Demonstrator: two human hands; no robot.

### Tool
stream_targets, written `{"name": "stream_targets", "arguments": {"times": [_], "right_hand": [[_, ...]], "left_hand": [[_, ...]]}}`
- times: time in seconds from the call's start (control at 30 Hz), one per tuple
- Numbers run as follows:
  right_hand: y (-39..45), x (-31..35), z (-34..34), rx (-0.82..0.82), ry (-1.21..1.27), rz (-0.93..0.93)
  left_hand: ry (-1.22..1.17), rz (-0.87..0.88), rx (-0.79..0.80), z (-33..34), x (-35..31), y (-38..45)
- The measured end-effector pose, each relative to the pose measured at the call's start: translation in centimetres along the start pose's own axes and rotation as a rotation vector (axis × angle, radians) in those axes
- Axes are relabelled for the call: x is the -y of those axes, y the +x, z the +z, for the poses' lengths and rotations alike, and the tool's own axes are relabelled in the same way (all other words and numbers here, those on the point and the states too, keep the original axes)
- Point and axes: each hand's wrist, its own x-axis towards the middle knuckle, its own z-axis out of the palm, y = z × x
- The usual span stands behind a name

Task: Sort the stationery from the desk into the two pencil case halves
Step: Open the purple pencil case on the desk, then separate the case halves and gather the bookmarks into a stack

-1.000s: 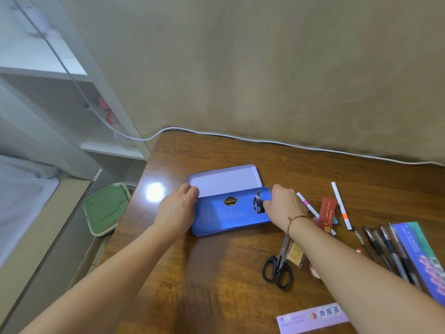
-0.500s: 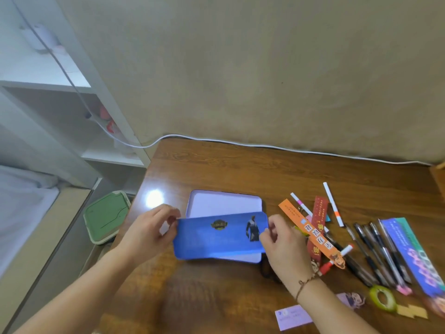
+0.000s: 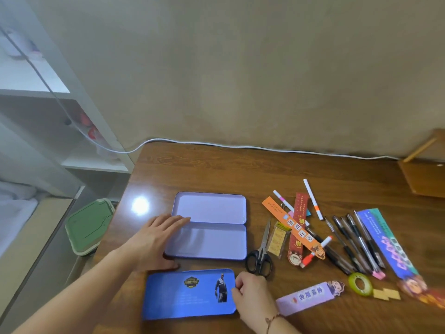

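- We see a brown wooden desk (image 3: 216,169).
- On it: the open lilac pencil case (image 3: 209,225), a blue lid (image 3: 190,294), black scissors (image 3: 261,251), bookmarks, several pens (image 3: 356,239), a green tape roll (image 3: 360,284).
- A white cable (image 3: 265,147) runs along its far edge.

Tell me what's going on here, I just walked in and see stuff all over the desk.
A person is setting up to sort stationery. The tin case lies open, both halves empty. The left hand rests flat on its left end; the right hand holds the edge of a blue insert lying in front. Scissors, pens and bookmarks wait on the right, unsorted.
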Motion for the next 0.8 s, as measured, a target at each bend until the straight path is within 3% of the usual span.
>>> {"name": "stream_targets", "arguments": {"times": [0.13,0.27,0.33,0.5,0.67,0.73,0.8], "right_hand": [[0.2,-1.4,-1.8,-0.064,0.000,-0.019],[0.4,-5.5,-7.3,-0.520,-0.091,0.015],[1.2,-8.3,-9.7,-0.649,-0.105,0.104],[3.2,-11.5,-11.7,-0.548,-0.272,0.207],[3.4,-11.6,-12.6,-0.617,-0.208,0.135],[3.2,-11.4,-13.3,-0.646,-0.079,0.071],[2.7,-11.2,-14.3,-0.667,0.163,-0.003]], "left_hand": [[-0.036,-0.048,-0.064,0.7,0.1,0.9],[-0.053,-0.086,-0.079,0.8,-0.5,1.7],[-0.074,-0.109,-0.074,0.9,-0.9,2.3],[-0.201,-0.153,-0.062,1.2,-1.9,4.1],[-0.143,-0.087,0.001,0.5,-2.0,5.5],[-0.209,-0.083,-0.069,-0.5,-3.1,6.4],[-0.274,-0.071,-0.238,-2.0,-5.1,8.1]]}}
